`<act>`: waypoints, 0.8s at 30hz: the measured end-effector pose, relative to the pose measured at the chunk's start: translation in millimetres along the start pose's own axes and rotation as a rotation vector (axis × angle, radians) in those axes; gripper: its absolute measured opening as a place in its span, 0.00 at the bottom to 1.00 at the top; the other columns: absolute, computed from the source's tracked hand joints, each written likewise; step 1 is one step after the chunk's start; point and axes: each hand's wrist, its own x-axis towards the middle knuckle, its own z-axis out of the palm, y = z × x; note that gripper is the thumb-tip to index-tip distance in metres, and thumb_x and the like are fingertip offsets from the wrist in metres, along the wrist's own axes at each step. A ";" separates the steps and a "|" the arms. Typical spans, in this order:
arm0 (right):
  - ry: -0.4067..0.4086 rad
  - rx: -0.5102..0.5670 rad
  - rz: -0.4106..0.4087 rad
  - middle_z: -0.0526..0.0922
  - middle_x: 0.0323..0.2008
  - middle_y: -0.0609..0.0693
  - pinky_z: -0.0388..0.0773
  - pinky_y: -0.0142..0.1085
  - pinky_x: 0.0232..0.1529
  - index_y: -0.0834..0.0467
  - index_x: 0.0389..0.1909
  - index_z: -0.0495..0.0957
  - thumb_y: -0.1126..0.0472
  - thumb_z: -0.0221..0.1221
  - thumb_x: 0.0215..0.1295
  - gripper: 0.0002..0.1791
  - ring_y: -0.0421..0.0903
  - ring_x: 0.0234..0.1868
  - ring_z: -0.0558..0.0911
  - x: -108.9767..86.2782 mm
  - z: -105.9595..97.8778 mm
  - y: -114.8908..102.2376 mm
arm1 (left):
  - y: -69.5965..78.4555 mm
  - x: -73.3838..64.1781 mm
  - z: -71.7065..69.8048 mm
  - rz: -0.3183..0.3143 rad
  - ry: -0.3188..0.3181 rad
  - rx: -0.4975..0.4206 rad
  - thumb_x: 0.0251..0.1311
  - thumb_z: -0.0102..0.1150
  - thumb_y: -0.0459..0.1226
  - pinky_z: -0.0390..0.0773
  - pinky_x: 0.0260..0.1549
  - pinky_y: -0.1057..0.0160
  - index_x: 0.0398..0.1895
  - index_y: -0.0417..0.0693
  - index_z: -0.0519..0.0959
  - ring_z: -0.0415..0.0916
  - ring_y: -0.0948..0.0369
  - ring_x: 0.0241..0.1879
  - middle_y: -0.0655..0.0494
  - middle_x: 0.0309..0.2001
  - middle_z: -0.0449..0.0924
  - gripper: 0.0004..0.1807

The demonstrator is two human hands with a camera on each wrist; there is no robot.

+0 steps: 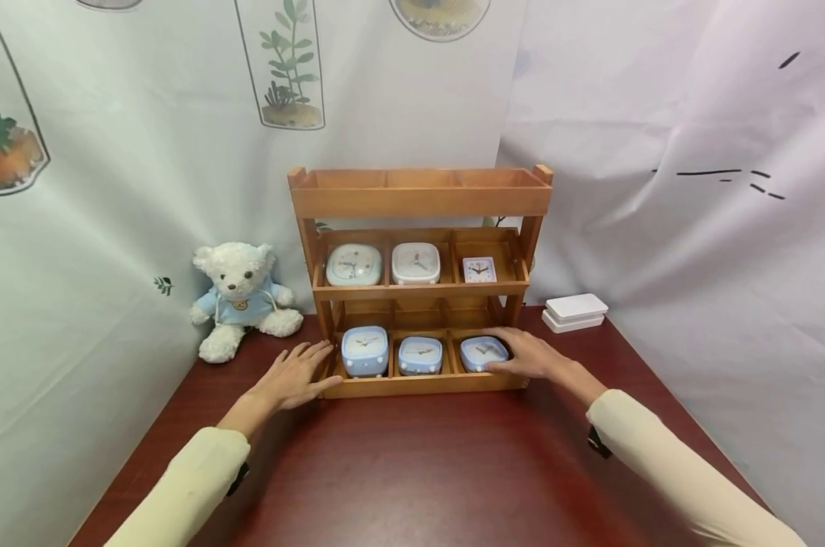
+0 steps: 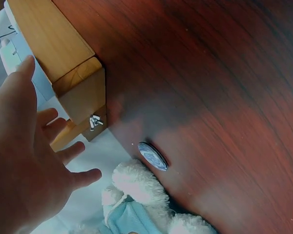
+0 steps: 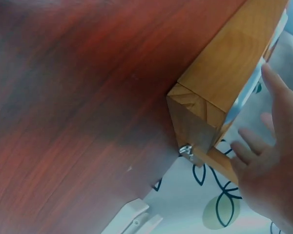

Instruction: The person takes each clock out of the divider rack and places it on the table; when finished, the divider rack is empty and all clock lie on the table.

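Observation:
A wooden three-tier shelf (image 1: 422, 387) stands on the dark red table. Its bottom tier holds a taller blue alarm clock (image 1: 365, 353) on the left, a blue clock (image 1: 420, 355) in the middle and another blue clock (image 1: 482, 352) on the right. At the shelf's left end is my left hand (image 1: 292, 377), fingers spread and thumb by the front rail. My right hand (image 1: 529, 355) reaches over the right end, its thumb and fingers at the right-hand clock's edge; in the right wrist view these fingers look loose and apart.
The middle tier holds a pale green clock (image 1: 354, 265), a white clock (image 1: 415, 264) and a small lilac square clock (image 1: 479, 270). A white teddy bear (image 1: 238, 292) sits left; white boxes (image 1: 575, 312) lie right. A small blue-and-white oval thing (image 2: 153, 156) lies near the bear.

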 end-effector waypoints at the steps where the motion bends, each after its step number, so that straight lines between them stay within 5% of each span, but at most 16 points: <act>1: -0.017 0.023 -0.005 0.79 0.64 0.64 0.75 0.58 0.61 0.61 0.71 0.73 0.46 0.73 0.63 0.41 0.61 0.64 0.78 1.5 0.5 1.5 | 0.3 0.4 0.4 -0.004 -0.009 -0.007 0.70 0.55 0.64 0.56 0.67 0.26 0.78 0.44 0.67 0.59 0.36 0.74 0.41 0.77 0.64 0.45; 7: -0.077 0.067 -0.043 0.79 0.63 0.66 0.76 0.57 0.59 0.66 0.70 0.72 0.48 0.73 0.63 0.41 0.62 0.62 0.79 10.3 2.7 8.5 | 0.5 1.8 3.2 -0.028 -0.044 -0.053 0.68 0.53 0.68 0.56 0.68 0.27 0.79 0.44 0.64 0.58 0.35 0.75 0.41 0.77 0.62 0.49; 18: -0.212 0.138 0.034 0.77 0.67 0.62 0.72 0.57 0.65 0.63 0.72 0.71 0.45 0.72 0.64 0.42 0.60 0.66 0.76 22.3 5.9 11.0 | -3.3 6.1 9.5 -0.037 -0.038 -0.139 0.70 0.54 0.65 0.61 0.66 0.29 0.80 0.44 0.64 0.58 0.34 0.75 0.41 0.79 0.60 0.46; 24: -0.184 0.093 -0.027 0.80 0.64 0.62 0.73 0.57 0.65 0.63 0.68 0.76 0.44 0.73 0.63 0.39 0.61 0.65 0.78 25.2 8.1 13.0 | -4.9 6.5 11.7 -0.029 -0.034 -0.189 0.71 0.54 0.64 0.61 0.66 0.29 0.79 0.41 0.63 0.58 0.32 0.74 0.41 0.79 0.59 0.46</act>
